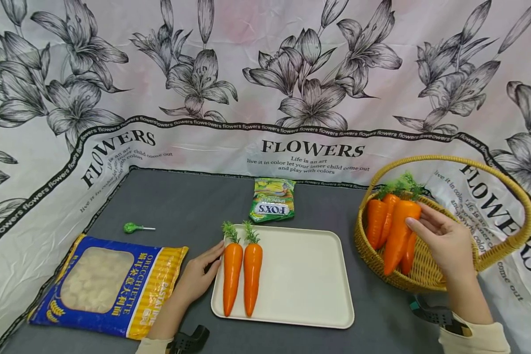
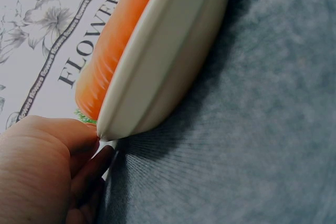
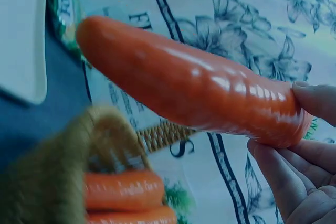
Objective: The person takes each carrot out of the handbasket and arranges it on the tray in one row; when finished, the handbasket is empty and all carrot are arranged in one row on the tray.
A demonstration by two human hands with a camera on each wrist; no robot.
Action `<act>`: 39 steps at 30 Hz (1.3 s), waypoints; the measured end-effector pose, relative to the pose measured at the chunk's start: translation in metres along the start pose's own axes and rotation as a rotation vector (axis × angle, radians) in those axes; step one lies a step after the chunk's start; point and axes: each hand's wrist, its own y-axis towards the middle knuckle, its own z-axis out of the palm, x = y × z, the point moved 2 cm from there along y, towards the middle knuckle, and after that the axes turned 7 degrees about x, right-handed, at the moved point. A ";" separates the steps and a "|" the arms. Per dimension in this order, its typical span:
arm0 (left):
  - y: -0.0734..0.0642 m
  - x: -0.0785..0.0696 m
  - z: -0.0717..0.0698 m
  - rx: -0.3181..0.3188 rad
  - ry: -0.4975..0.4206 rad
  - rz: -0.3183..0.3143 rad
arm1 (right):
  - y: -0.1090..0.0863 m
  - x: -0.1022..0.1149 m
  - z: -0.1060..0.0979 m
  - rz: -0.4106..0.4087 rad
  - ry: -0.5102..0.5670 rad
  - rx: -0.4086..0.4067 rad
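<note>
1. I see one carrot (image 1: pixel 399 237) held above the basket (image 1: pixel 432 263).
2. The right hand (image 1: pixel 447 242) pinches its thick end; my right-wrist view shows a fingertip hidden from the head view.
3. The left hand (image 1: pixel 198 276), fingers extended, touches the tray (image 1: pixel 303 278); only its wrist view shows the tray's outer side.
4. Only my head view shows the pasta bag (image 1: pixel 98 282) and lollipop (image 1: pixel 130 227).

- On the orecchiette bag (image 1: pixel 110 286) we read "ORECCHIETTE", Chinese characters ending "意大利面", and lettering beginning "PASTA".
- On the candy packet (image 1: pixel 272 200) we make out "FOX'S" and "SPRING TEA", both upside down to us.
- Across the floral cloth (image 1: pixel 243 78) we see "FLOWERS" repeated, with "Life is an art", "live it in color let your inner child come out" and "and play with colors".
- Along its black border band (image 1: pixel 203 124) we find "flowers" over and over.
</note>
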 end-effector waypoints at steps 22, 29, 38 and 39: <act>0.001 0.002 -0.001 0.029 -0.020 -0.010 | -0.007 0.009 0.138 -0.043 0.273 0.201; 0.001 0.001 -0.002 0.032 -0.020 -0.009 | -0.015 0.008 0.175 0.001 0.294 0.273; 0.000 0.002 -0.001 0.021 0.006 -0.004 | -0.031 0.000 0.212 0.076 0.345 0.386; 0.000 0.002 -0.001 0.018 0.008 0.000 | -0.032 -0.001 0.216 0.091 0.347 0.392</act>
